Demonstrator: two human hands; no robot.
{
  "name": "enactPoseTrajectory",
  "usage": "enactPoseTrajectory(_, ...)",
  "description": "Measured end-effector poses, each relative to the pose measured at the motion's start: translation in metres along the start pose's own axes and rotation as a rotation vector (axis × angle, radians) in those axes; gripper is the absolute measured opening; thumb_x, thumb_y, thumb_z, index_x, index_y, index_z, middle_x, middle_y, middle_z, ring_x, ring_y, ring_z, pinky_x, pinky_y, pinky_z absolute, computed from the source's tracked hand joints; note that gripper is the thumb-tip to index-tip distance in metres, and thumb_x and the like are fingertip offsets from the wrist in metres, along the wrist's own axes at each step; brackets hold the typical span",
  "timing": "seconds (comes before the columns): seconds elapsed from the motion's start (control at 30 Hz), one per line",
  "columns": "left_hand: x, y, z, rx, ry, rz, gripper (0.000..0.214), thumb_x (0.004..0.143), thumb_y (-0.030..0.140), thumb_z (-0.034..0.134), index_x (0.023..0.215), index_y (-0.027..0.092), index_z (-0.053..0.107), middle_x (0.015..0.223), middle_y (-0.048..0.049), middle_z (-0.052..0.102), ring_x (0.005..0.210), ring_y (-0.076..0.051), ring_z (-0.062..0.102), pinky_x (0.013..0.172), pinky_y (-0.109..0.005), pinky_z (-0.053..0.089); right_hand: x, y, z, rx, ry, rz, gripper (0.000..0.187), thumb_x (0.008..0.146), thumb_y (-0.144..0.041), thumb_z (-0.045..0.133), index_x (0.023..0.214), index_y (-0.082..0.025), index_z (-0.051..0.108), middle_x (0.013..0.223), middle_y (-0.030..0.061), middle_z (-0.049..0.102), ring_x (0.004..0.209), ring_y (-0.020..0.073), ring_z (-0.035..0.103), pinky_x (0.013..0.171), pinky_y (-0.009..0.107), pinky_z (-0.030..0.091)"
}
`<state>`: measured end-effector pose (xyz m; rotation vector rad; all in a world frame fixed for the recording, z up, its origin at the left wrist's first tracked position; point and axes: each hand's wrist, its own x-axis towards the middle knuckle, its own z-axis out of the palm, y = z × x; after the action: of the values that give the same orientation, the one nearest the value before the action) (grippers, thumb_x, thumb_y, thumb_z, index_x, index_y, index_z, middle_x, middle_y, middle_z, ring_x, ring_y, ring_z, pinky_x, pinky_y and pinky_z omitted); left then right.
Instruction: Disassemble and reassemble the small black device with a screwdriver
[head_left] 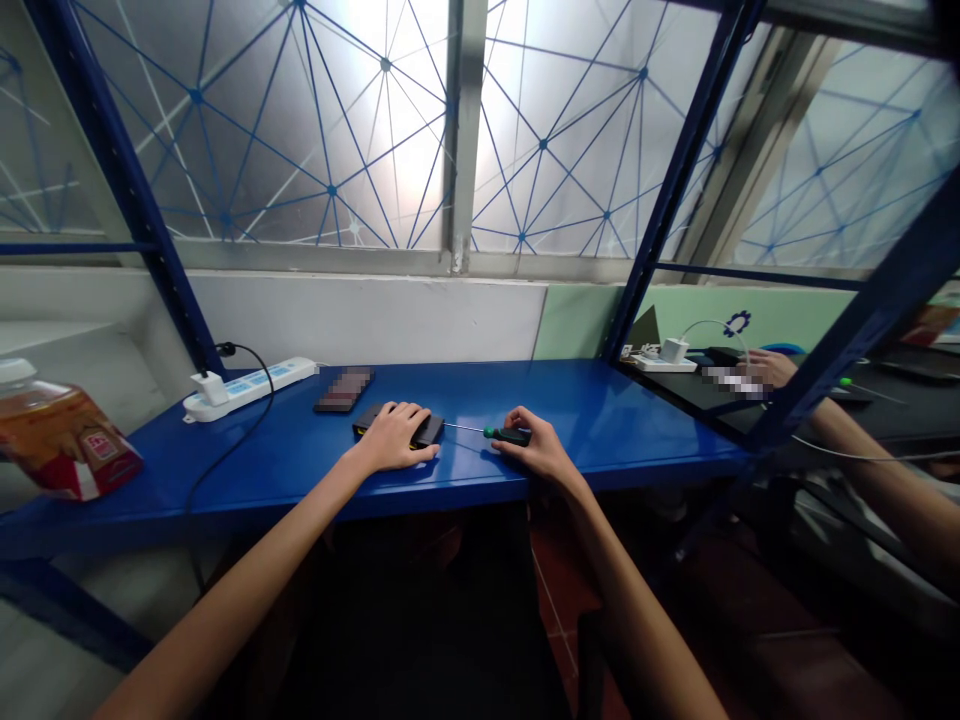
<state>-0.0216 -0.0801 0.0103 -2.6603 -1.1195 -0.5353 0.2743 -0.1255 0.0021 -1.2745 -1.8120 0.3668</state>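
Observation:
My left hand (396,434) lies over a flat black box-like device (430,432) with some yellow along its near edge. Its fingers reach across the top while the thumb sits at the near right side, steadying the device on the blue table. In my right hand (541,446) is a screwdriver (510,436) with a black and green handle, pinched between fingers and thumb. The thin metal shaft points left, level with the table, and its tip is at the right side of the device. Whether the tip touches it I cannot tell.
A phone (344,389) lies behind the device. Further left are a white power strip (271,377) with a plugged-in charger, a black cable (238,444) and a bottle of orange-brown drink (64,430). Blue frame posts (667,170) flank the table (480,385). Another person's hand (772,368) is over the desk at right.

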Motion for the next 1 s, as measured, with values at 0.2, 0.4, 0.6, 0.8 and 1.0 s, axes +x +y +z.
enactPoseTrajectory(0.2, 0.0, 0.003, -0.002, -0.002, 0.002, -0.006, 0.061, 0.089, 0.06, 0.048, 0.127, 0.014, 0.059, 0.127, -0.0167, 0.062, 0.116, -0.032, 0.055, 0.1, -0.046, 0.037, 0.0, -0.004, 0.0, -0.006, -0.018, -0.034, 0.034, 0.074, -0.048, 0.073, 0.085, -0.023, 0.053, 0.08, -0.0004, 0.064, 0.074, 0.017, 0.058, 0.07, 0.028, 0.043)
enactPoseTrajectory(0.4, 0.0, 0.001, -0.001, 0.006, -0.005, -0.001, 0.064, 0.089, 0.062, 0.047, 0.128, 0.012, 0.058, 0.129, -0.018, 0.061, 0.117, -0.033, 0.055, 0.101, -0.047, 0.036, -0.004, -0.017, -0.004, -0.095, -0.069, -0.017, 0.033, 0.09, -0.055, 0.052, 0.093, -0.023, 0.061, 0.08, 0.001, 0.067, 0.063, 0.0145, 0.055, 0.06, 0.027, 0.039)
enactPoseTrajectory(0.6, 0.0, 0.0, 0.0, 0.004, -0.007, 0.001, 0.064, 0.089, 0.063, 0.046, 0.128, 0.014, 0.058, 0.128, -0.0176, 0.061, 0.116, -0.033, 0.055, 0.102, -0.048, 0.036, -0.002, -0.013, -0.003, 0.001, -0.04, -0.051, 0.032, 0.086, -0.051, 0.061, 0.092, -0.021, 0.068, 0.083, 0.003, 0.068, 0.073, 0.0167, 0.061, 0.069, 0.029, 0.046)
enactPoseTrajectory(0.8, 0.0, 0.001, -0.002, -0.006, -0.001, 0.001, 0.062, 0.089, 0.062, 0.046, 0.128, 0.014, 0.058, 0.128, -0.0175, 0.061, 0.115, -0.033, 0.055, 0.101, -0.047, 0.036, 0.001, -0.011, -0.004, 0.138, -0.026, -0.104, 0.035, 0.075, -0.05, 0.073, 0.093, -0.02, 0.073, 0.095, 0.0074, 0.066, 0.086, 0.0213, 0.065, 0.081, 0.035, 0.05)
enactPoseTrajectory(1.0, 0.0, 0.0, 0.0, -0.006, 0.003, -0.002, 0.062, 0.089, 0.062, 0.046, 0.128, 0.015, 0.058, 0.128, -0.0168, 0.061, 0.116, -0.033, 0.055, 0.102, -0.047, 0.035, -0.001, -0.019, -0.002, 0.023, -0.057, 0.014, 0.044, 0.089, -0.057, 0.053, 0.087, -0.019, 0.075, 0.078, 0.0049, 0.07, 0.073, 0.0195, 0.062, 0.068, 0.031, 0.047)
